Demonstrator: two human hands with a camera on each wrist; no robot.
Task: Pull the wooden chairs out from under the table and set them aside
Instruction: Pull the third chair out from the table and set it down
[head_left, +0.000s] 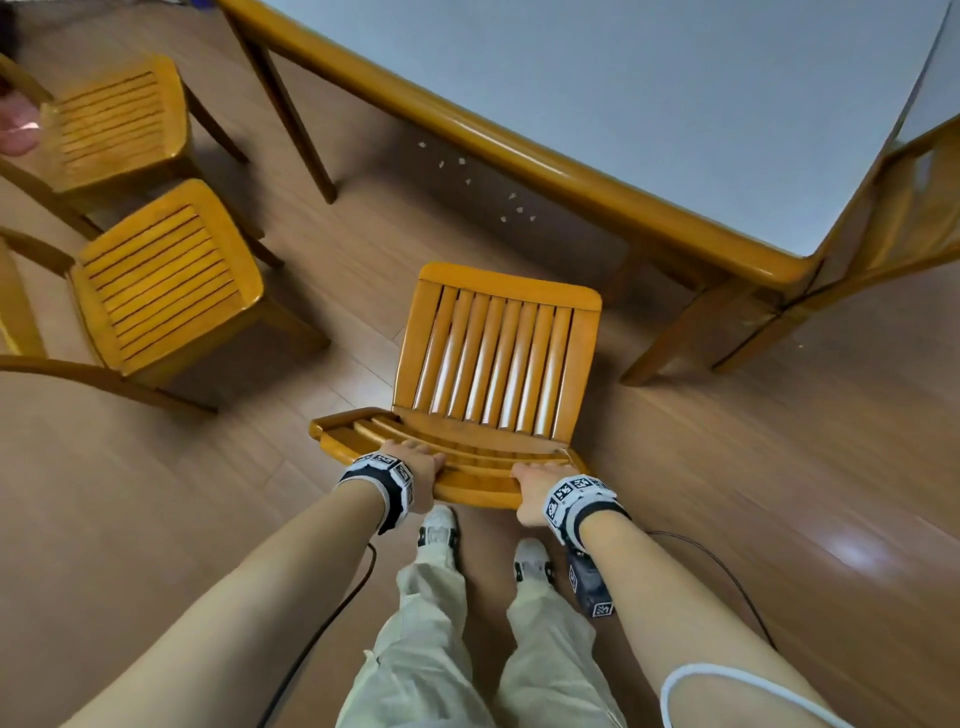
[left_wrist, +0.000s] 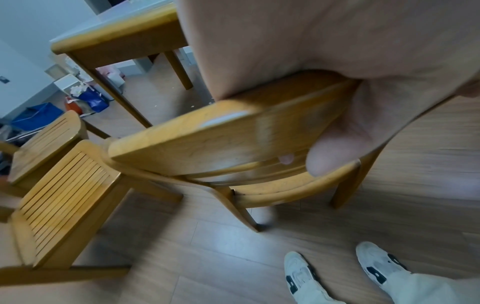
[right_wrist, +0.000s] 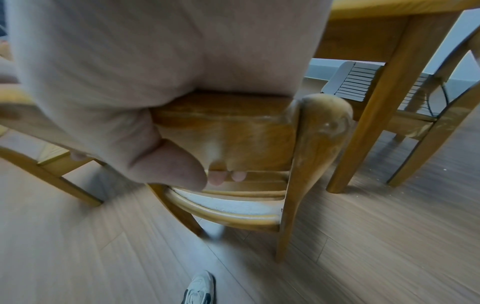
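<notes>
1. Both hands are clamped on the top rail of the nearest wooden chair (head_left: 496, 358). The left hand (head_left: 415, 467) wraps the rail toward its left end, fingers over the front and thumb behind; the left wrist view shows the thumb (left_wrist: 335, 150) pressed against the rail's rear face.
2. The right hand (head_left: 535, 486) grips the same rail near its right post — the right wrist view shows the thumb (right_wrist: 171, 164) behind the wood and fingertips (right_wrist: 217, 176) curled under the rail's lower edge.
3. This held chair stands on the wooden floor (head_left: 779, 493) clear of the table (head_left: 597, 93), its slatted seat facing the table edge and its back toward the person. Whether all four legs touch the floor cannot be told.
4. Two more wooden chairs stand to the left, well apart from the table's near side: a closer one (head_left: 166, 280) and a farther one (head_left: 117, 122), set just beside each other.
5. A fourth chair (head_left: 893, 218) sits at the table's right corner, its back close against the table edge.
6. Small pale scraps (head_left: 511, 208) lie scattered on the floor under the table's near edge.
7. White shoes (head_left: 439, 530) and light trousers show directly behind the held chair — feet close to its rear legs.
</notes>
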